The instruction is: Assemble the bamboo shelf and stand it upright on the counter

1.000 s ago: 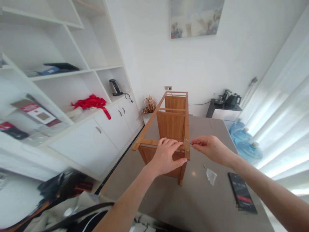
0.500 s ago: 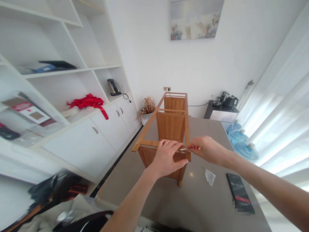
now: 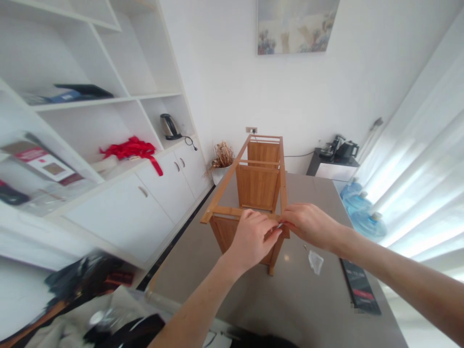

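Observation:
A wooden shelf frame [image 3: 257, 187] with slatted brown panels stands on the grey table. My right hand [image 3: 308, 223] is closed at its near right corner, fingertips pinching a thin silvery hex key [image 3: 280, 224], mostly hidden by the fingers. From the other side my left hand [image 3: 252, 241] reaches over the near crossbar, its thumb and forefinger closed on the key's other end. To the right of the frame lie a small clear plastic bag [image 3: 315, 262] and a small screw [image 3: 305, 247].
A phone [image 3: 360, 287] lies on the grey table [image 3: 319, 309] under my right forearm. Blue water bottles [image 3: 368, 217] stand beyond the table's right edge. White cabinets [image 3: 119, 203] line the left. A side stand [image 3: 331, 166] holds a kettle at the back.
My left thumb and forefinger have closed in on the key at the corner. My right hand has shifted slightly left, over the corner. The view has tilted slightly.

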Available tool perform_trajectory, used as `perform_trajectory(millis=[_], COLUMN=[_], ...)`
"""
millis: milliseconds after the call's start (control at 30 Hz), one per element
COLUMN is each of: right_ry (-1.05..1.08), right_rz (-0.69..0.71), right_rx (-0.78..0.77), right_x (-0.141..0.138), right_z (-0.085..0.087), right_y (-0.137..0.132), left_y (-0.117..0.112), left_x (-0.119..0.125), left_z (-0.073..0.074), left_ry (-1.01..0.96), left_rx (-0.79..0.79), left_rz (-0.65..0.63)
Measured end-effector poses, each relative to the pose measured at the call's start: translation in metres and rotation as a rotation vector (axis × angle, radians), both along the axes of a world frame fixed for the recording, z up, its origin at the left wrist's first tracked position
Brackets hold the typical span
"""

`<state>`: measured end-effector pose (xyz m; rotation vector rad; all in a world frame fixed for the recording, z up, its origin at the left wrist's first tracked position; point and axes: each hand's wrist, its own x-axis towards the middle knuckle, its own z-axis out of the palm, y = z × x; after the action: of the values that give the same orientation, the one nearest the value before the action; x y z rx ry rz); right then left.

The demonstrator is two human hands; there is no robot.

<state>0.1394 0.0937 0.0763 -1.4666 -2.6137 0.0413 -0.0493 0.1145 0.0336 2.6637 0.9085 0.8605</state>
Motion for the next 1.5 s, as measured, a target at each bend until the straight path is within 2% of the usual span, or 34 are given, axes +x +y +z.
perform_trajectory(millis=[167, 300, 433, 633, 700, 900, 1067, 1167, 1300, 1400, 1500], right_ry=[0.202, 0.236, 0.198, 0.086, 0.069, 0.136, 0.208, 0.242, 0.386, 0.499, 0.553], right_rz=[-0.072, -0.079, -0.059, 0.062, 0.064, 0.002, 0.062, 0.046, -0.101, -0.171, -0.164], right_rx=[-0.093, -0.138, -0.112, -0.079, -0.067, -0.056, -0.046, -0.095, -0.259, -0.391, -0.376], right_x=[0.009, 0.017, 0.019, 0.016, 0.016, 0.02, 0.027, 0.03, 0.032, 0.032, 0.031], right_z=[-0.003, -0.004, -0.002, 0.001, -0.001, -0.01, -0.011, -0.008, -0.008, -0.013, -0.019], right_y=[0.001, 0.004, 0.003, 0.003, 0.004, 0.007, 0.007, 0.007, 0.012, 0.016, 0.018], left_y=[-0.003, -0.001, 0.001, 0.001, 0.002, 0.008, 0.012, 0.015, 0.019, 0.018, 0.014], left_x=[0.008, 0.013, 0.013, 0.006, 0.005, 0.01, 0.012, 0.012, 0.013, 0.014, 0.013], left_z=[0.002, 0.007, 0.009, 0.001, 0.001, 0.013, 0.022, 0.027, 0.031, 0.03, 0.023], left_ry=[0.076, 0.121, 0.131, 0.152, 0.165, 0.221, 0.248, 0.261, 0.25, 0.191, 0.114], left_rx=[0.088, 0.124, 0.072, 0.018, 0.008, -0.025, -0.076, -0.118, -0.243, -0.267, -0.237], left_rz=[0.03, 0.008, -0.003, -0.037, -0.047, -0.041, -0.057, -0.088, -0.088, -0.038, -0.033])
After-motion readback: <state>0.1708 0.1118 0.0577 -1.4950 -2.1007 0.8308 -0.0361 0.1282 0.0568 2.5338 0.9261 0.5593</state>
